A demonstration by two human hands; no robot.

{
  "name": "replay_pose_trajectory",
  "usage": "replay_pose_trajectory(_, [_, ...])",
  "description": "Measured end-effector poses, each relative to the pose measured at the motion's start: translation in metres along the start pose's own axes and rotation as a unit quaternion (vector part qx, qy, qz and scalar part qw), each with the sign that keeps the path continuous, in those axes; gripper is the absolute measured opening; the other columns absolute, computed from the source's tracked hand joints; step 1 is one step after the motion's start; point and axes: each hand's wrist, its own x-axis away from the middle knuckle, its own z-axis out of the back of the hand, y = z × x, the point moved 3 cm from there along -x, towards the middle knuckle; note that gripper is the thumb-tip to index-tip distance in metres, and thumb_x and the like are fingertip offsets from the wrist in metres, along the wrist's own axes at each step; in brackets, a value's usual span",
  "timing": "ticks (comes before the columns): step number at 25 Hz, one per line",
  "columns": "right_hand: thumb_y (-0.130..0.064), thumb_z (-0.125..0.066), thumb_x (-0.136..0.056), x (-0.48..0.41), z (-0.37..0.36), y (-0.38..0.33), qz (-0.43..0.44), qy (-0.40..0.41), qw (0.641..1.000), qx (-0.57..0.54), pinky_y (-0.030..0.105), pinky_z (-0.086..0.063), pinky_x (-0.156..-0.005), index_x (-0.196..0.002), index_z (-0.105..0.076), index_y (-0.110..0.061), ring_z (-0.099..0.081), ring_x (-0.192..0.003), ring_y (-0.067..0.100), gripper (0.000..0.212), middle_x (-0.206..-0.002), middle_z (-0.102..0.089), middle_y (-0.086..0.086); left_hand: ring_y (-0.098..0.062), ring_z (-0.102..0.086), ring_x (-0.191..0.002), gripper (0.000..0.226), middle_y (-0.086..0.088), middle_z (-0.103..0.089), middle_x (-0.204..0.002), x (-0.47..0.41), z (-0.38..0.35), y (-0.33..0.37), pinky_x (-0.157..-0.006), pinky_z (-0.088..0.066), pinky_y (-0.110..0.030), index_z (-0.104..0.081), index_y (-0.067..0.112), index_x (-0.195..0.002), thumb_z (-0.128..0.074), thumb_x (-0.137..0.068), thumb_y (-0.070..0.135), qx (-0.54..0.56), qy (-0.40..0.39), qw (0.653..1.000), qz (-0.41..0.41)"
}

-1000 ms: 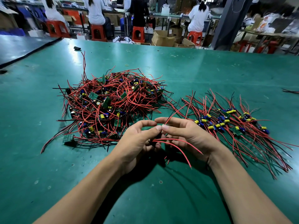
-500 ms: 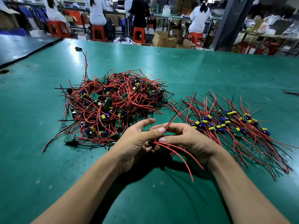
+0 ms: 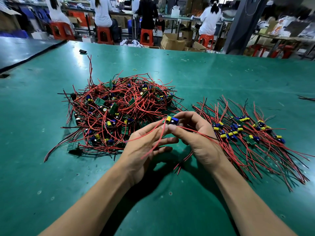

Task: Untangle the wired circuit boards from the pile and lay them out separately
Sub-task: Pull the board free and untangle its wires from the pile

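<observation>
Small circuit board with yellow and blue parts (image 3: 172,120) is now lifted up, pinched by right hand (image 3: 201,140), red wires (image 3: 153,132) combed through loose, straight-fingered left hand (image 3: 144,147), so probably nearly freed.

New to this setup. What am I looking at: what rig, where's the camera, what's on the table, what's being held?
No machine: a person works bare-handed. The single picture comes from a camera on their head, looking forward and down. On the green table lie a tangled pile of wired circuit boards, on the left, and a laid-out row of boards, on the right. The right hand pinches one circuit board with yellow and blue parts. The left hand touches its red wires; whether it pinches them is unclear.
</observation>
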Motion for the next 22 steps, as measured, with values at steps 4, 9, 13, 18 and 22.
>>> replay_pose_trajectory(4, [-0.019,-0.086,-0.072,0.000,-0.005,-0.003,0.020,-0.071,0.997,0.030,0.020,-0.050,-0.079,-0.098,-0.071,-0.032,-0.061,-0.085,0.007,0.033,-0.092,-0.070,-0.009,-0.013,-0.068,-0.063,0.019,-0.004,-0.075,-0.083,-0.004,0.004,0.005,-0.060,-0.057,-0.025,-0.076,0.014,-0.090,-0.069,-0.076,0.025,0.024,0.048,0.998,-0.013])
replay_pose_trajectory(9, [-0.012,-0.074,-0.081,0.000,-0.001,-0.005,0.016,-0.110,0.993,0.045,0.015,-0.048,-0.076,-0.094,-0.079,-0.028,-0.065,-0.085,0.004,0.022,-0.092,-0.076,-0.006,-0.016,-0.069,-0.065,0.021,-0.007,-0.072,-0.083,-0.004,0.010,0.008,-0.062,-0.056,-0.023,-0.070,0.009,-0.098,-0.066,-0.080,0.019,0.012,0.046,0.999,-0.004])
replay_pose_trajectory(13, [-0.020,-0.076,-0.079,-0.003,0.004,-0.003,-0.010,-0.064,0.998,-0.003,0.018,-0.045,-0.062,-0.095,-0.075,-0.028,-0.059,-0.072,0.006,0.018,-0.083,-0.068,-0.010,-0.025,-0.073,-0.068,0.019,-0.017,-0.074,-0.085,-0.003,0.007,0.005,-0.064,-0.060,-0.028,-0.072,0.004,-0.090,-0.073,-0.073,0.014,0.008,0.048,0.999,-0.015])
replay_pose_trajectory(18, [-0.029,-0.076,-0.080,-0.001,0.000,0.000,-0.018,-0.094,0.990,0.100,0.016,-0.048,-0.069,-0.102,-0.077,-0.022,-0.063,-0.075,0.005,0.023,-0.088,-0.072,-0.009,-0.029,-0.073,-0.070,0.041,-0.020,-0.074,-0.081,0.000,0.005,0.000,-0.069,-0.062,-0.035,-0.065,0.005,-0.094,-0.082,-0.058,0.016,-0.043,0.048,0.998,-0.018])
replay_pose_trajectory(22, [-0.028,-0.075,-0.079,-0.001,0.003,0.000,-0.002,-0.084,0.986,0.143,0.026,-0.050,-0.084,-0.089,-0.079,-0.024,-0.064,-0.088,0.021,0.012,-0.093,-0.071,0.000,-0.026,-0.073,-0.064,0.051,-0.015,-0.073,-0.076,-0.001,0.005,-0.003,-0.061,-0.061,-0.030,-0.054,0.005,-0.101,-0.080,-0.057,0.009,-0.039,0.056,0.998,-0.005])
